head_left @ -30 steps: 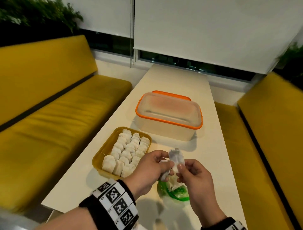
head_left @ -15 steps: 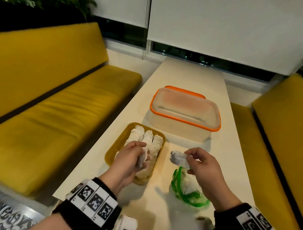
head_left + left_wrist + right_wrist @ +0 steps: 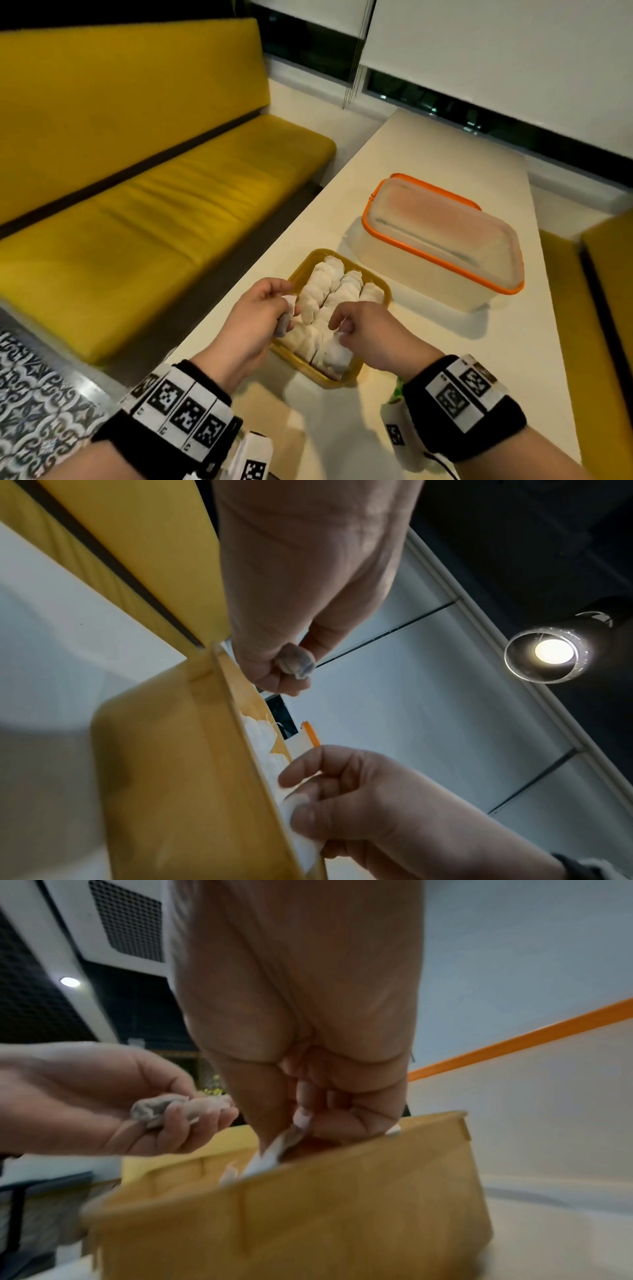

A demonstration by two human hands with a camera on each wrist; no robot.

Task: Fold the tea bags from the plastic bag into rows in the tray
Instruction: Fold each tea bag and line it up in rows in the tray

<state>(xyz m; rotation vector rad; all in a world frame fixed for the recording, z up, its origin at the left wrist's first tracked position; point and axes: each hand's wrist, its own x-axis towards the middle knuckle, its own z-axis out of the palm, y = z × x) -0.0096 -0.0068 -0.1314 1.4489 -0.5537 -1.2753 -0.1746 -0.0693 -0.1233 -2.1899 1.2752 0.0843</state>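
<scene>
Rows of folded tea bags (image 3: 337, 291) nearly fill the yellow tray (image 3: 385, 291). Left hand (image 3: 255, 318) pinches a crumpled tea bag (image 3: 286, 317) at the edge; right hand (image 3: 370, 329) tucks another tea bag (image 3: 337, 353) into the near corner. Plastic bag (image 3: 397, 390) mostly hidden, contents unclear.

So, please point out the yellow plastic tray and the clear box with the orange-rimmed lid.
Yellow plastic tray (image 3: 346, 378), head view, near rim.
Clear box with orange-rimmed lid (image 3: 442, 240), head view, lid top.
</scene>
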